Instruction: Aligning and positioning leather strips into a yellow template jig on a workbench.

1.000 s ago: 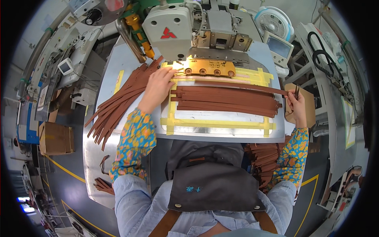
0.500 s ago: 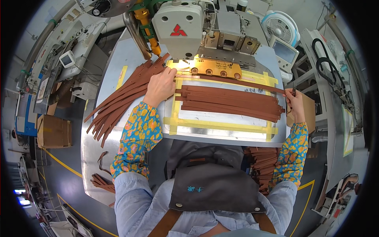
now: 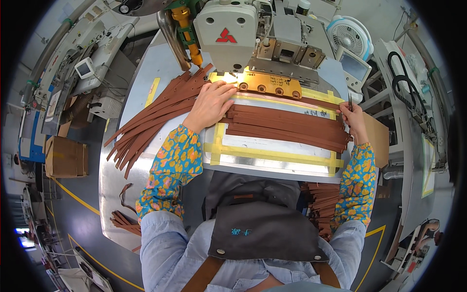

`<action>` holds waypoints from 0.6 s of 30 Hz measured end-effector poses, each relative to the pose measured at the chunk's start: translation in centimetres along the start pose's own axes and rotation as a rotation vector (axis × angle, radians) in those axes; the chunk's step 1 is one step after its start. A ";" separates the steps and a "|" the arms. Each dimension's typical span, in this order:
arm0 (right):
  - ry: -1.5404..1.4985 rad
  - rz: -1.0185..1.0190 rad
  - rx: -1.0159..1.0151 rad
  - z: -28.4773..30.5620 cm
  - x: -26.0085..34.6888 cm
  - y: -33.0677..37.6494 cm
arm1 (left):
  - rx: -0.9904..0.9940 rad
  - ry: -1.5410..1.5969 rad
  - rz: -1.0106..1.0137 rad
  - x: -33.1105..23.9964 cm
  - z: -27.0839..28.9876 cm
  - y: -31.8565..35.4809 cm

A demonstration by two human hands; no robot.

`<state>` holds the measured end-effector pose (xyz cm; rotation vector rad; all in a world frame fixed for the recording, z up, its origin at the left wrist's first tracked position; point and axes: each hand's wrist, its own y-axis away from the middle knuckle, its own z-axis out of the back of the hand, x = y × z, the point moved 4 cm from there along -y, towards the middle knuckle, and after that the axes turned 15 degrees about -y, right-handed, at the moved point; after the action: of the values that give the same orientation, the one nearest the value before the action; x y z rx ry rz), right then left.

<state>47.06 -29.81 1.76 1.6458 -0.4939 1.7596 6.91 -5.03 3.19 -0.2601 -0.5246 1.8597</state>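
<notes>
My left hand (image 3: 211, 105) lies with its fingers stretched out at the left end of the brass-coloured clamp plate (image 3: 272, 86), under the sewing machine head (image 3: 226, 36). Its fingertips press down at the lit edge there. My right hand (image 3: 354, 120) is closed on the right end of a long brown strap (image 3: 318, 102) that runs along the front of the plate. A slim pointed metal tool (image 3: 350, 100) also sticks up from its fingers; its kind is unclear. Between my hands lies a row of brown straps (image 3: 284, 127). More brown straps (image 3: 151, 124) fan out left of my left hand.
Yellow tape (image 3: 272, 155) frames part of the metal worktable (image 3: 121, 194). At the back right stand a white fan (image 3: 349, 36) and a small screen (image 3: 352, 68). A bundle of brown straps (image 3: 321, 202) hangs below the table's front edge. A cardboard box (image 3: 66, 156) stands left.
My left hand has flattened and shifted right, its fingers now stretched along the plate's end. My right hand has moved slightly left, with the strap and the pointed tool still in it.
</notes>
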 end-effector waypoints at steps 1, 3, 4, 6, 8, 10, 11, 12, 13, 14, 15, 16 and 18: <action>0.015 0.015 0.008 -0.6 0.0 0.0 | 0.001 -0.001 0.004 0.0 0.1 0.1; 0.031 0.031 0.011 -0.5 -0.5 -0.3 | 0.021 -0.068 0.025 -0.1 0.2 0.1; 0.078 0.075 0.031 0.2 -1.0 -0.6 | 0.017 -0.063 0.021 -0.4 0.4 -0.2; 0.123 0.117 0.048 0.8 -1.4 -0.8 | 0.118 -0.002 0.090 -0.5 0.3 -0.5; 0.639 0.510 -0.050 -1.2 0.9 0.7 | 0.090 -0.016 0.070 -0.4 0.4 -0.2; 0.552 0.552 0.098 -4.1 2.6 1.8 | 0.050 -0.008 0.027 -0.4 0.0 -0.3; 0.470 0.548 0.218 -4.8 2.2 1.6 | 0.017 -0.032 0.018 -0.2 -0.2 -0.2; 0.441 0.563 0.293 -6.2 2.4 1.7 | -0.011 -0.059 0.015 0.0 -0.3 0.0; 0.455 0.608 0.341 -7.3 2.7 2.0 | -0.019 -0.043 -0.005 0.0 -0.3 0.1; 0.535 0.656 0.364 -7.6 2.3 1.6 | -0.014 -0.040 0.002 0.0 -0.1 -0.2; 0.590 0.680 0.325 -8.0 2.5 1.8 | -0.003 -0.042 0.016 0.0 0.0 -0.2; 0.644 0.692 0.315 -7.9 2.5 1.8 | -0.009 -0.031 0.001 -0.2 0.1 -0.4; 0.700 0.700 0.296 -7.7 2.7 2.0 | -0.016 -0.046 0.004 -0.3 0.2 -0.6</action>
<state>40.14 -25.48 3.67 0.9405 -0.5151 2.8692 7.42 -5.17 3.62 -0.2295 -0.5707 1.8701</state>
